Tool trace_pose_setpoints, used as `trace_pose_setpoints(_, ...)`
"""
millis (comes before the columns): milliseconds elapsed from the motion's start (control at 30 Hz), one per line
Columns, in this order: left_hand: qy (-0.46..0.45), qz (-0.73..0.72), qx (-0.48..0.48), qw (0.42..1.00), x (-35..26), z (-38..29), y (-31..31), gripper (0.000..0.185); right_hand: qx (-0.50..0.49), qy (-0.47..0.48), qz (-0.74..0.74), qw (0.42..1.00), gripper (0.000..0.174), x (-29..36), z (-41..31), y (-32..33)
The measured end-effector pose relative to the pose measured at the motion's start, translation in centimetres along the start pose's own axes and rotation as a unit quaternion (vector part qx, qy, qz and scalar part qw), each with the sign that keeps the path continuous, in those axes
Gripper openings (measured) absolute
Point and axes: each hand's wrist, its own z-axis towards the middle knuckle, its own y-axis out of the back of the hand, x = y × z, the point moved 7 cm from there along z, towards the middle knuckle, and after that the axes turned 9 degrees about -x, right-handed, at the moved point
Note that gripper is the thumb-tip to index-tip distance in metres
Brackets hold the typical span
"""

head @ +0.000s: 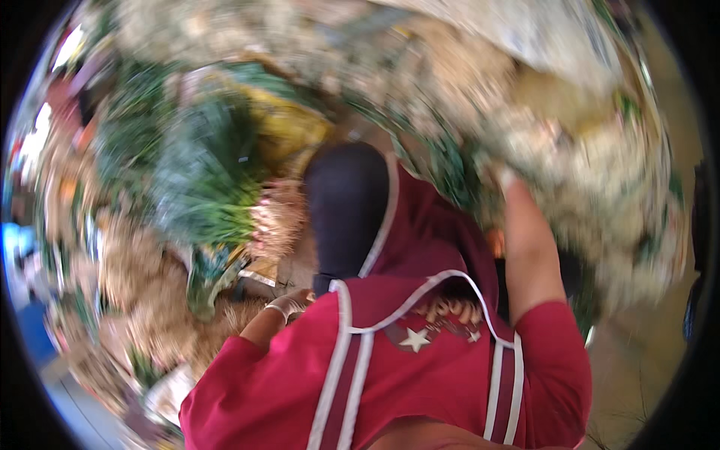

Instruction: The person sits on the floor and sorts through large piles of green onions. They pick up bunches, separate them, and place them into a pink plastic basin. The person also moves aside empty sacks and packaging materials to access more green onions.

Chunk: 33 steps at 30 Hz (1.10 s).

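Note:
The picture is motion-blurred. My left hand (294,304) is low beside my dark-clothed knee (351,208), with a whitish band or glove edge at the wrist; my red shirt partly hides it, and its fingers are unclear. My right hand (508,175) reaches forward at the edge of a pale, root-like heap (590,191), too blurred to show whether it holds anything. Dark green leaves (450,163) lie just left of it. Left of my knee lies a large bunch of green onions (225,219), its pinkish bulbs and bushy roots towards the knee.
A yellow sack (292,124) lies behind the bunch. Brown fibrous roots (152,304) are piled at the left, with more greens (132,124) beyond. A white sheet or sack (523,34) covers part of the heap at the top right. Blurred figures, apparently people, show at the far left.

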Motion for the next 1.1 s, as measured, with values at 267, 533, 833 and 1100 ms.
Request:
trace_pose_setpoints(267, -0.011, 0.146, 0.022, 0.989, -8.8, -1.2, 6.8, 0.039, -0.058, -0.182, 0.186, 0.964, 0.068, -10.7, -8.9, -3.9)
trace_pose_setpoints(533, -0.012, 0.217, -0.023, 0.976, -14.7, -5.6, 5.7, 0.037, -0.244, -0.359, 0.395, 0.810, 0.124, -11.9, -8.1, -10.4)
trace_pose_setpoints(833, -0.092, 0.247, 0.001, 0.965, -27.1, -4.8, 0.4, 0.035, -0.018, -0.231, 0.077, 0.970, 0.118, 5.0, -6.9, -15.4)
trace_pose_setpoints(1100, -0.193, 0.209, 0.010, 0.959, -33.8, -3.3, -2.9, 0.034, -0.014, -0.181, 0.045, 0.982, 0.081, -6.0, -6.9, -8.6)
